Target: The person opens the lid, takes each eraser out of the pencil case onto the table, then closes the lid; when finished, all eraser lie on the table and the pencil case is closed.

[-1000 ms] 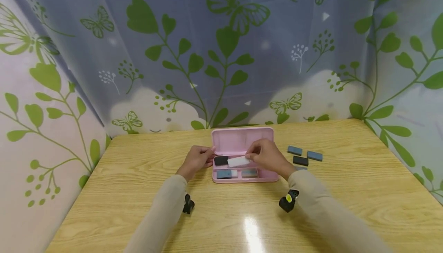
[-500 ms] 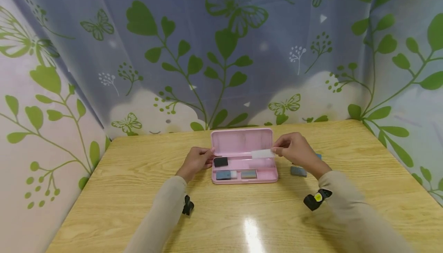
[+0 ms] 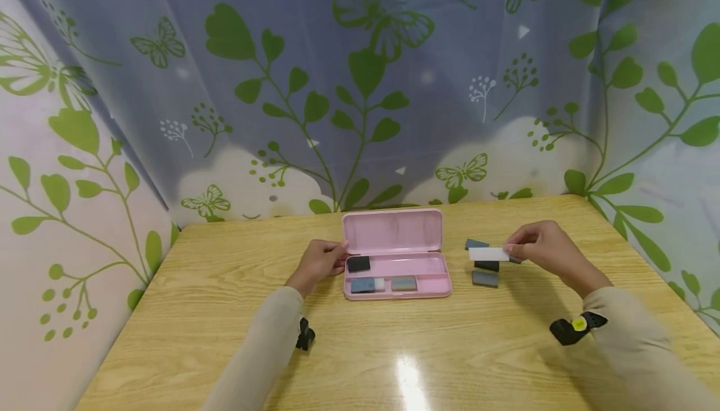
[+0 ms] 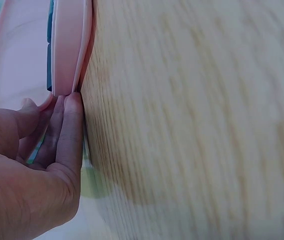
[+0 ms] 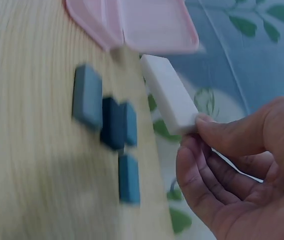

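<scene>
Likely light and firm, a white rectangular block (image 3: pixel 487 254) above the yellowish wooden bench (image 3: pixel 360 342), right of frame centre, should handle easily by its end. The right-hand grip (image 3: pixel 548 255) pinches it there, parted by its thickness; the left-hand grip (image 3: pixel 319 261) holds an open pink plastic case (image 3: pixel 394 231), lower centre.

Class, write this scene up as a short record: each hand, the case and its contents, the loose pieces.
Left hand: touches the left end of the pink pencil case
Right hand: holds a white rectangular block above the table
Lid: open
Back section: black block
Front section: blue-and-white block, grey-and-tan block
Loose on table: four small blocks, right of the case
</scene>
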A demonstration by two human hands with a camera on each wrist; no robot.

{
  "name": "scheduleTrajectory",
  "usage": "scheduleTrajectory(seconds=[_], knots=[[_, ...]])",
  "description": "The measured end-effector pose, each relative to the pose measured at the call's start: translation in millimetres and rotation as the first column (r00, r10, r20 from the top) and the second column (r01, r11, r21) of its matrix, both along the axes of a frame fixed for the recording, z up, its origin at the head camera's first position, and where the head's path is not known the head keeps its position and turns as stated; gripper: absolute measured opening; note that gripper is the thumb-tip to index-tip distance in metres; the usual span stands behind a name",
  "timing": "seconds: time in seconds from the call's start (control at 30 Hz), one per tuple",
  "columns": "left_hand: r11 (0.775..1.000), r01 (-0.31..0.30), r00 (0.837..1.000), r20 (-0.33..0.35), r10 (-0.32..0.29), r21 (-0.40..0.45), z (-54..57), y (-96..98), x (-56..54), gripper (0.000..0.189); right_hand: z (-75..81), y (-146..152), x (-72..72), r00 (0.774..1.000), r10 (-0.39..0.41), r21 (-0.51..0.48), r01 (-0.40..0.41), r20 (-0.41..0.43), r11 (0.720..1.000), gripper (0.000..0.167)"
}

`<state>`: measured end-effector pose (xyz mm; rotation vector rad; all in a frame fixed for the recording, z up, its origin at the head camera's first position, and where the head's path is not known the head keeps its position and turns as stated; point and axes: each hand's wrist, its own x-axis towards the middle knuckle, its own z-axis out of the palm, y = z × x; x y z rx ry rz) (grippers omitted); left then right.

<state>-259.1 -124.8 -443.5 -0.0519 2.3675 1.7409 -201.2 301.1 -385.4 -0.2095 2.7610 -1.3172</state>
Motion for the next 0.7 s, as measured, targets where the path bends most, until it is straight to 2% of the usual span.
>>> scheduleTrajectory(seconds=[0.17,0.37,0.7], knots=[[1.0,-0.002,1.0,0.005,0.002,0.0,0.2,0.3,-0.6,0.033,-10.4,28.2,6.5,0.998,-0.031,0.023,0.03,0.057,0.999,0.023],[1.0,-0.001,1.0,0.004,0.001,0.005,-1.8,0.9,-1.3,0.033,-24.7,54.4,14.0,0.988,-0.056,0.003,0.056,0.146,0.998,0.026],[1.0,-0.004,1.0,-0.001,0.004,-0.005,-2.8,0.2,-2.1,0.032,-35.1,73.5,18.1,0.972,-0.101,0.01,0.102,0.212,0.995,0.023]])
